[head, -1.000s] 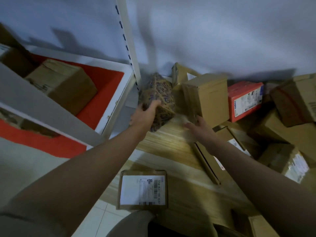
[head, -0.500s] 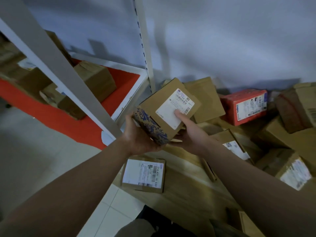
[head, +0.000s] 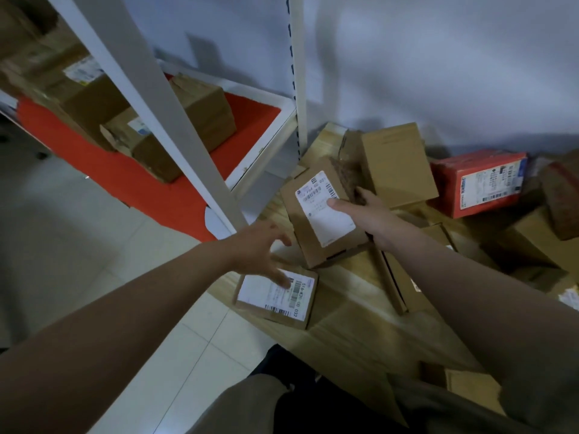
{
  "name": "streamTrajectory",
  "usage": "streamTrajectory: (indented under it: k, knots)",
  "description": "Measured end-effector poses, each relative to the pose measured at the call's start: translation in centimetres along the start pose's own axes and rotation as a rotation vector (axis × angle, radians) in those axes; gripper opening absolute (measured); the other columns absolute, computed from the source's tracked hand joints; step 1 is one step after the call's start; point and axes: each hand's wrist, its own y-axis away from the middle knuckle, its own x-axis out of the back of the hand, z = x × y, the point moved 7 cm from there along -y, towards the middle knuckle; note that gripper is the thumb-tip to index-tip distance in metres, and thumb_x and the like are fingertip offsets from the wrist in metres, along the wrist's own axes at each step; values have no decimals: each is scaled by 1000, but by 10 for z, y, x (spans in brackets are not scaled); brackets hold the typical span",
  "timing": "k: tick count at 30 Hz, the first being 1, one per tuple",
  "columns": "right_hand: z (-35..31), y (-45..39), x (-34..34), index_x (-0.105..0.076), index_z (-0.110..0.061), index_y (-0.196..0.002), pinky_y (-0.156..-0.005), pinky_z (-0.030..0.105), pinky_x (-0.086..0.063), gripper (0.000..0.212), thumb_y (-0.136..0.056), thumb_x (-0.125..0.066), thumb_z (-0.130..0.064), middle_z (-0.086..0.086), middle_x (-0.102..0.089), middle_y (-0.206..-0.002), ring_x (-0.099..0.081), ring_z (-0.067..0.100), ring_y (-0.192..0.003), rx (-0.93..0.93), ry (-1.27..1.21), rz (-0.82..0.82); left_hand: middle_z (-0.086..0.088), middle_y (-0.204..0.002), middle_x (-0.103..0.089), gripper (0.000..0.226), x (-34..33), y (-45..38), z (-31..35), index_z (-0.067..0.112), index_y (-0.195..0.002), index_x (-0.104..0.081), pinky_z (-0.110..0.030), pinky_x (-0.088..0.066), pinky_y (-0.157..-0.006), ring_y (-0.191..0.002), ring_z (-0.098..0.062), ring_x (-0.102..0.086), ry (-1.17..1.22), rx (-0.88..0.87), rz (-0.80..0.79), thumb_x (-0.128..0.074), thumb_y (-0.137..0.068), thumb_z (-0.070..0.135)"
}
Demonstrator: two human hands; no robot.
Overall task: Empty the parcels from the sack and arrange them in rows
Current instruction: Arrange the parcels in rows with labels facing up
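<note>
R grip (head: 363,214) holding labelled box (head: 326,214), L grip (head: 260,252) spread wide, shelf (head: 260,111) w/ cartons (head: 175,126)

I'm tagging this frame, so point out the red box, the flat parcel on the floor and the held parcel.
red box (head: 479,183), head view, its labelled front face
flat parcel (head: 275,292), head view, its white label
held parcel (head: 322,211), head view, its white label

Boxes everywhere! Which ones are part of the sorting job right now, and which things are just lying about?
In the job:
- labelled box, gripped by the right hand
- flat box on the wooden surface, under the open left hand
- red box and plain box in the pile by the wall

Just lying about:
- shelf post
- shelf boxes
- floor tiles
</note>
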Motion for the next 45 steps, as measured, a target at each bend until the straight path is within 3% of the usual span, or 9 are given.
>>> streamTrajectory:
  k: [3, 6, 11, 20, 26, 32, 37, 40, 45]
  knots:
    - [-13, -1, -13, -49, -18, -143, -79, 19, -46, 63, -88, -71, -39, -5, -58, -131, -59, 7, -100, 37, 275, -157, 1, -153, -29, 110, -17, 2, -2, 34, -146, -32, -45, -31, -114, -137, -22, -28, -201, -42, -49, -77, -55, 75]
    - [-12, -12, -14, -44, -15, -148, -108, 31, -34, 71, -90, -65, -50, 3, -42, -154, -43, 23, -138, 73, 577, -104, 1, -155, -24, 126, -35, 3, 1, 39, -150, -19, -53, -27, -115, -141, -25, -22, -262, -118, -79, -75, -46, 81]
    - [1, -16, -27, -32, -21, -154, -116, 40, -29, 91, -80, -75, -52, 9, -36, -157, -33, 29, -144, 113, 906, -47, -3, -154, -25, 139, -66, 8, 5, 35, -152, -9, -49, -23, -117, -138, -26, -25, -440, -223, -72, -78, -40, 80]
    - [18, -22, -50, -24, -28, -156, -112, 39, -36, 90, -83, -76, -30, 7, -32, -158, -36, 30, -141, 188, 833, -201, -4, -145, -34, 113, -44, 15, -4, 30, -148, -26, -39, -27, -113, -130, -26, -33, -625, -235, 189, -77, -56, 72]
    - [-3, -11, -7, -45, -18, -145, -105, 42, -42, 63, -89, -67, -37, 12, -46, -139, -46, 30, -128, 396, 685, 266, -1, -146, -33, 85, 4, -11, 15, 26, -145, -37, -37, -22, -114, -134, -22, -31, -297, -135, 320, -51, -78, 76]
    - [-7, -3, 82, -34, -8, -144, -106, 49, -38, 87, -76, -80, -36, 21, -37, -141, -37, 39, -128, 270, 658, 777, -5, -152, -27, 73, 43, -92, 58, 20, -148, -35, -38, -30, -110, -138, -24, -32, 171, -82, 297, -64, -88, 51]
    - [20, -26, 122, -12, -12, -156, -118, 51, -22, 106, -79, -80, -36, 16, -18, -159, -17, 37, -146, -9, 469, 670, -2, -152, -39, 95, 45, -161, 91, 19, -149, -37, -39, -37, -110, -136, -23, -42, 959, 85, 113, -73, -74, 64]
    - [30, -36, 130, -18, -17, -155, -114, 48, -36, 95, -82, -78, -25, 12, -27, -155, -33, 32, -140, -62, 273, 579, 5, -139, -55, 82, 46, -188, 119, 21, -143, -47, -40, -35, -112, -126, -16, -50, 1235, 53, -12, -71, -76, 63]
    - [22, -27, 123, -42, -30, -134, -97, 48, -53, 53, -88, -64, -15, 4, -49, -133, -54, 22, -116, 109, 34, 569, -1, -138, -56, 130, 56, -202, 126, 16, -150, -31, -44, -46, -105, -123, -22, -55, 1296, 188, 239, -84, -45, 71]
